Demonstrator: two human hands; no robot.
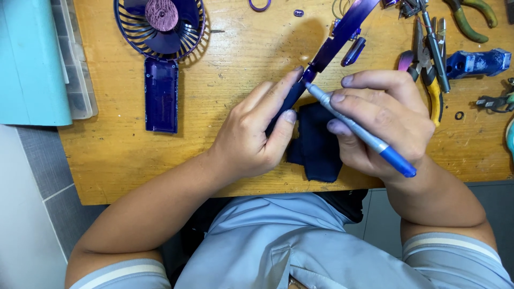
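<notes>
My left hand [257, 131] pinches the near end of a long, shiny blue-purple plastic piece [342, 32] that slants up and away across the wooden table [118, 155]. In my right hand [383, 120] I grip a grey screwdriver with a blue end [364, 136] like a pen, its tip touching the piece next to my left fingertips. A dark folded cloth [316, 144] lies on the table under both hands. A small blue fan head with a purple hub [160, 24] and its flat blue handle shell [160, 93] lie at the upper left.
Pliers with yellow grips [431, 85], green-handled pliers [471, 21], tweezers and a blue plastic part [476, 63] crowd the right of the table. A small purple ring [259, 5] and tiny parts lie at the far edge. A teal box [29, 61] stands at left.
</notes>
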